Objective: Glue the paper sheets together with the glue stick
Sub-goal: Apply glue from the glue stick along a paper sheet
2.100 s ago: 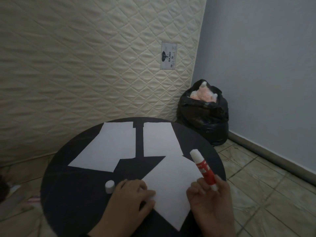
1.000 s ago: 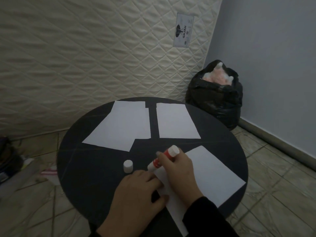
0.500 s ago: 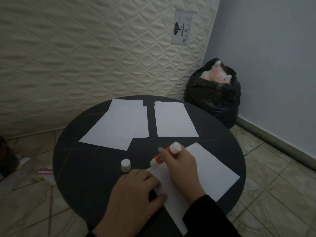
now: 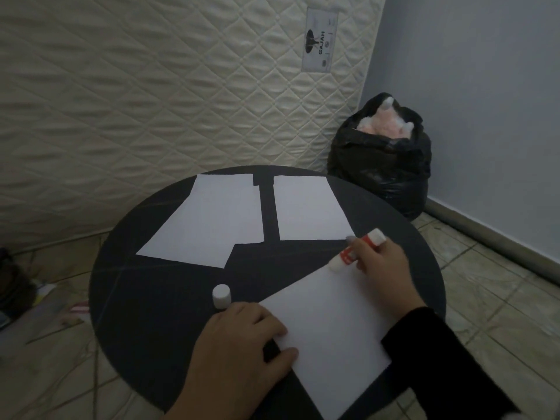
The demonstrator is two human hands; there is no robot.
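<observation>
A white paper sheet [image 4: 327, 322] lies tilted on the near side of the round black table [image 4: 157, 286]. My right hand [image 4: 381, 268] grips the red and white glue stick [image 4: 351, 253], its tip down on the sheet's far corner. My left hand [image 4: 242, 344] presses the sheet's near left edge with fingers spread. The glue stick's white cap [image 4: 221, 295] stands upright on the table just left of the sheet. Farther back lie overlapped white sheets [image 4: 206, 222] on the left and one separate sheet [image 4: 309, 207] on the right.
A quilted cream mattress [image 4: 151, 86] leans against the wall behind the table. A stuffed black plastic bag [image 4: 381, 165] sits on the tiled floor at the back right, by a blue-grey wall. Loose clutter lies on the floor at the far left.
My right hand has dragged the glue stick along the sheet's upper edge, from near my left hand out to the far corner. My left hand stays on the sheet.
</observation>
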